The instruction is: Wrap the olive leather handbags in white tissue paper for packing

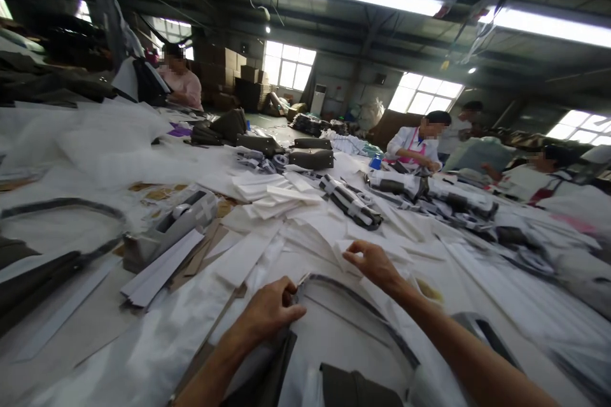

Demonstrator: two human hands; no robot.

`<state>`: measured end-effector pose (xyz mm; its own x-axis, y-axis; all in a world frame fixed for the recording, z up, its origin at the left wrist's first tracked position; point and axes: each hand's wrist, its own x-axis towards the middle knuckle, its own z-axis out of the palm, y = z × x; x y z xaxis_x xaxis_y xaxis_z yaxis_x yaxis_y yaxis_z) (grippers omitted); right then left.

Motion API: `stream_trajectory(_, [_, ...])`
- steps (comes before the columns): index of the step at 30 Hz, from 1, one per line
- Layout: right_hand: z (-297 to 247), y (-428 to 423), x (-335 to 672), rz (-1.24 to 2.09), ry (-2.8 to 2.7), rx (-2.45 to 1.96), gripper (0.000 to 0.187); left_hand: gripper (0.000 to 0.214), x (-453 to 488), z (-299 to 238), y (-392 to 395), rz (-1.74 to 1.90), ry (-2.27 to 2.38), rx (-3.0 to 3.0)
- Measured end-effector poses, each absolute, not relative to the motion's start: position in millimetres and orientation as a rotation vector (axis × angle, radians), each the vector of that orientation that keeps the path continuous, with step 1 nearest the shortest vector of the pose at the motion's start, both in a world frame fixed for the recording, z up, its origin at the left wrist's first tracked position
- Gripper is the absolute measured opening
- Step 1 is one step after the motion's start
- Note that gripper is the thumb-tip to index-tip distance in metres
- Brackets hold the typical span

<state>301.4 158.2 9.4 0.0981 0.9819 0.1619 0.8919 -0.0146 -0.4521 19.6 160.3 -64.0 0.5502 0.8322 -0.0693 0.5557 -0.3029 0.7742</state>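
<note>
The curled fingers of my left hand (272, 308) are at the upper end of a dark handle strap (365, 299), which appears gripped there. From that point the strap arcs down to the right towards a dark olive bag (356, 388) at the bottom edge, only partly in view. Beyond the strap, my right hand (375, 262) has its thumb and forefinger pinched at the edge of a thin white sheet (344, 260). More white sheets lie under and around both hands.
White strips (281, 200) are heaped ahead. A grey dispenser-like holder (167, 228) stands left, near another looped strap (62, 202). Wrapped dark bundles (351, 202) lie beyond. Co-workers are at the table: one person (415, 142) opposite, another (184, 85) far left, others right.
</note>
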Motion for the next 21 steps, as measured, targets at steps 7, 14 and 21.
stream_trajectory(7, [8.3, 249.2, 271.7, 0.141, -1.891, -1.771, 0.022, 0.028, 33.0, -59.5, 153.1, 0.430, 1.249, 2.041])
stream_trajectory(14, [1.9, 299.5, 104.8, 0.108, -2.262, -1.095, 0.014, 0.036, 29.4, -65.3, 154.3, 0.399, 1.253, 1.966])
stream_trajectory(21, [-24.1, 344.2, 25.3, 0.117, -2.648, -1.247, 0.029, 0.033, 25.1, -66.0, 151.0, 0.461, 1.147, 1.898])
